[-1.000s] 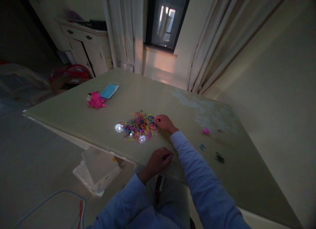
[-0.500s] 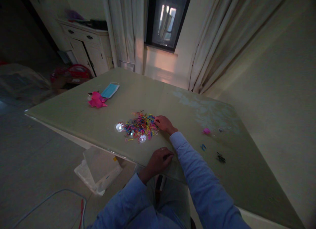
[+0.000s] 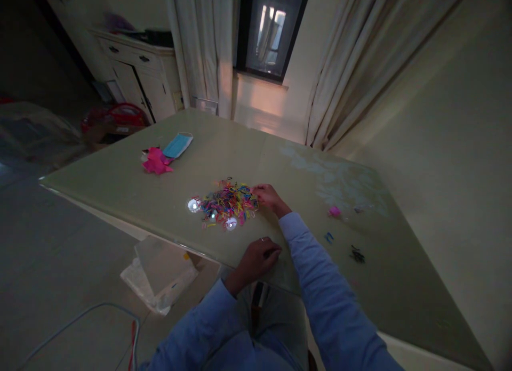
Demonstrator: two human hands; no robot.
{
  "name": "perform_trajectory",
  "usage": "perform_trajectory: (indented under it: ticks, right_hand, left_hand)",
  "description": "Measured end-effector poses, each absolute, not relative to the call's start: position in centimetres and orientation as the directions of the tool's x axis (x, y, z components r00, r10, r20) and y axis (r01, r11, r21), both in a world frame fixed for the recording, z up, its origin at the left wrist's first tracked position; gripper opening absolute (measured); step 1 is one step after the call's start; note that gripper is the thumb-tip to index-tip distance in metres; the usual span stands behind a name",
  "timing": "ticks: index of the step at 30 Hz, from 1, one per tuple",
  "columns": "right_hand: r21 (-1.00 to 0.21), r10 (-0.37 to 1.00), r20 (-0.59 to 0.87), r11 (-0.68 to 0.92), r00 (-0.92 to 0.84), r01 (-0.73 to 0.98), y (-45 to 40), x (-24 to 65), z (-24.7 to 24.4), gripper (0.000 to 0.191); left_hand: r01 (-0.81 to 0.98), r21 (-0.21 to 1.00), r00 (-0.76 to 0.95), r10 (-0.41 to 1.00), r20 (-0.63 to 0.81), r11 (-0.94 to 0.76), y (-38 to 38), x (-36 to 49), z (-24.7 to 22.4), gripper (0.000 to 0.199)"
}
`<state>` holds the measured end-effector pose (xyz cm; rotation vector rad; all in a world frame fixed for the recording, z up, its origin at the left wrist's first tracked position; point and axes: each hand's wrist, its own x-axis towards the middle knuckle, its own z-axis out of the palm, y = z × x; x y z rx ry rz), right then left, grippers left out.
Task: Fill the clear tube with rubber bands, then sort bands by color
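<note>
A loose pile of small multicoloured bands or clips (image 3: 229,201) lies on the pale green table (image 3: 132,206). At the pile's right edge is my right hand (image 3: 269,195), its fingers pinched together; what they hold, if anything, is too small to make out. My left hand (image 3: 259,258) rests curled near the table's front edge, fingers closed, its contents hidden. To the right lie a small group of black pieces (image 3: 358,255), a few blue pieces (image 3: 328,237) and a pink clump (image 3: 334,211).
A blue face mask (image 3: 178,145) and a crumpled pink item (image 3: 157,161) lie at the back left of the table. White packaging (image 3: 160,275) and a grey cable (image 3: 100,305) are on the floor. Beyond stand a cabinet (image 3: 134,75) and curtains (image 3: 204,46).
My right hand has shifted slightly right and up at the pile's edge, its fingers still pinched. The left hand has stayed in place.
</note>
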<state>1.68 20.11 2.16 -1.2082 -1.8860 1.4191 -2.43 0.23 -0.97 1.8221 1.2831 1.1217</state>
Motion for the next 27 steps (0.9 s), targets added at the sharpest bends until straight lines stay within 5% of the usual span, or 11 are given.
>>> perform_trajectory:
  ticks: [7,14,17,20,27]
  right_hand:
    - [-0.962,0.816,-0.275,-0.236,-0.509,0.140,19.5,1.9,3.6,0.028]
    - [-0.908,0.739,-0.269,-0.408,-0.618,-0.094,15.1,4.3,7.2,0.029]
    - [-0.736,0.707,-0.194,-0.563,-0.680,-0.376,11.4,6.6,8.3,0.021]
    - [-0.577,0.673,-0.167,-0.659,-0.720,-0.482,8.6,8.3,8.8,0.019]
    - [-0.563,0.714,-0.160,-0.633,-0.681,-0.531,7.0,10.7,9.4,0.022]
  left_hand:
    - [0.409,0.854,0.150,0.947,0.286,-0.323,0.2,-2.4,-1.2,0.018]
    - [0.428,0.853,0.141,0.954,0.263,-0.298,0.2,-2.4,-1.0,0.018]
    - [0.396,0.869,0.129,0.955,0.267,-0.296,0.2,-2.3,-1.3,0.016]
    - [0.371,0.880,0.129,0.955,0.267,-0.296,0.2,-2.4,-1.7,0.017]
    - [0.417,0.853,0.123,0.949,0.289,-0.314,0.3,-2.7,-1.2,0.021]
